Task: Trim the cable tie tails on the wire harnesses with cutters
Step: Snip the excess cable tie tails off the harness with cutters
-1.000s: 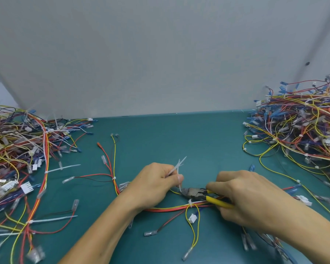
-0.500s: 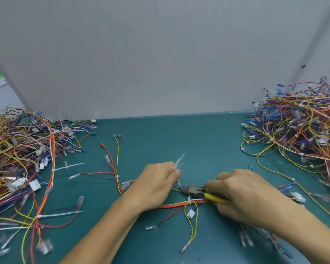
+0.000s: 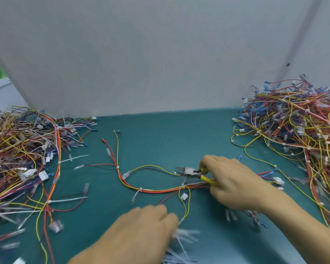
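The wire harness (image 3: 156, 190) lies curved across the middle of the green tabletop (image 3: 160, 138). The right hand (image 3: 234, 184) grasps the yellow-handled cutters (image 3: 191, 172) at the harness's right end, with the blades pointing left just above the bundle. The left hand (image 3: 147, 227) is low and blurred beside a scatter of white cut tails (image 3: 183, 239), and I cannot tell whether its grip holds any; I'd judge scrap is being dropped, so the next move is nipping another tail close without nicking the wires.

Left hand (image 3: 148, 224) blurred, tie tails (image 3: 186, 237) blurred
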`<act>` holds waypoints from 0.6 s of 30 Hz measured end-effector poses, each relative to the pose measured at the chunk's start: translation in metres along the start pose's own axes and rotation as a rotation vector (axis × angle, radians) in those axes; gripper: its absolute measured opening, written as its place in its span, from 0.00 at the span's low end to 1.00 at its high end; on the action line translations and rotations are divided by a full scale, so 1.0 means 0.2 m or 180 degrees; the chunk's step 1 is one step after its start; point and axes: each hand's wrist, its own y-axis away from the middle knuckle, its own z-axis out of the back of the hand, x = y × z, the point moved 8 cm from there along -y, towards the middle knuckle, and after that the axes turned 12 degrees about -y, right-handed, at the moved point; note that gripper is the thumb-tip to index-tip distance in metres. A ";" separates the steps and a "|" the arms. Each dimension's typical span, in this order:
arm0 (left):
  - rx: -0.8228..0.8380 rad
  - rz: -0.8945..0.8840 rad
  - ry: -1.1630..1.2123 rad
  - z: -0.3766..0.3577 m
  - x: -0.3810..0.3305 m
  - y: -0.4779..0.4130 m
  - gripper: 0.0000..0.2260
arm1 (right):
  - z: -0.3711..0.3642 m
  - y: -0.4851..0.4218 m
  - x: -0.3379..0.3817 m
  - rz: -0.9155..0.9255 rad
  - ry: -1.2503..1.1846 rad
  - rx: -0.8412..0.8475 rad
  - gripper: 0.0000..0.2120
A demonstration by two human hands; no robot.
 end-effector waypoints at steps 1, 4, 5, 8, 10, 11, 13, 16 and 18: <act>0.0116 0.0028 -0.0030 -0.04 -0.02 0.02 0.06 | -0.01 0.00 0.02 0.0036 0.0041 -0.0008 0.12; -0.0255 0.0009 -0.0041 -0.04 -0.06 0.06 0.06 | -0.05 -0.02 0.08 0.0144 0.0098 0.0022 0.12; -0.0501 0.0027 0.0031 0.01 -0.06 0.07 0.07 | -0.07 -0.03 0.09 0.0133 0.0092 0.0036 0.12; -0.0567 0.0010 0.0211 -0.01 -0.05 0.09 0.07 | -0.09 -0.05 0.11 0.0093 0.0111 0.0036 0.13; -0.0782 -0.0134 0.0097 0.08 -0.04 0.11 0.08 | -0.08 -0.05 0.11 0.0041 0.0197 -0.0087 0.13; -0.0691 -0.0153 0.0190 0.08 -0.02 0.11 0.09 | -0.05 -0.05 0.09 -0.0069 0.0190 -0.0195 0.12; -0.0460 0.0119 0.0479 0.05 0.10 0.11 0.14 | 0.01 -0.04 0.02 -0.0406 0.0039 -0.0472 0.07; -0.0921 0.1061 0.0541 0.13 0.39 0.06 0.16 | 0.13 0.02 -0.12 -0.0964 0.0087 -0.0967 0.04; -0.0958 0.1808 0.0527 0.13 0.60 0.01 0.15 | 0.18 0.06 -0.23 -0.1437 0.0257 -0.0946 0.09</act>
